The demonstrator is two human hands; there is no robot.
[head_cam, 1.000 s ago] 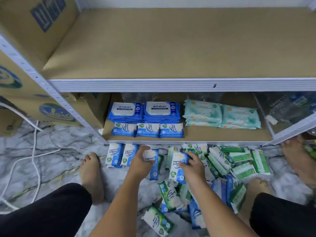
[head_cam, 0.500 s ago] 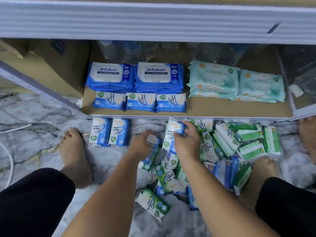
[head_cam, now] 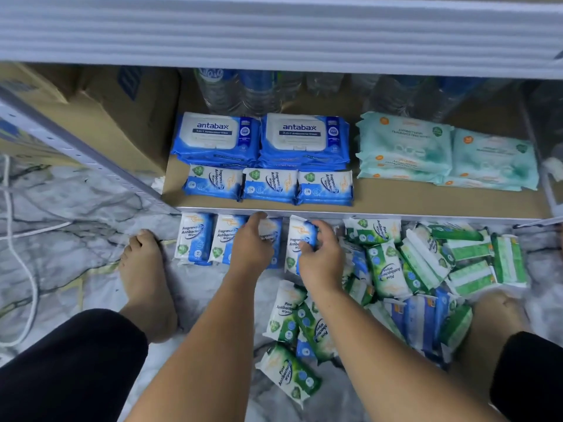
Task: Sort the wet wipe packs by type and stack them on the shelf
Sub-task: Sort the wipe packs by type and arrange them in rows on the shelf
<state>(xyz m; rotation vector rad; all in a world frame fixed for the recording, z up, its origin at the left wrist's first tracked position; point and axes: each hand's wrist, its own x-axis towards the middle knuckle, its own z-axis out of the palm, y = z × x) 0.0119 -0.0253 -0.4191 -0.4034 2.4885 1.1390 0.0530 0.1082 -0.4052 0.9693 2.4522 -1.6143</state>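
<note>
Left hand (head_cam: 253, 249) is curled over a blue pack (head_cam: 272, 236) on the floor (head_cam: 76, 205). Right hand (head_cam: 321, 258) grips a second blue pack (head_cam: 300, 234) just right of it.

The left hand (head_cam: 249, 248) covers most of a blue pack (head_cam: 273, 236); its grip cannot be determined. The right hand (head_cam: 320, 258) grips a second pack (head_cam: 300, 231) and hides its lower right part. The beam (head_cam: 274, 35) cuts off the blurred bottles (head_cam: 237, 92). Pack small print is illegible.
</note>
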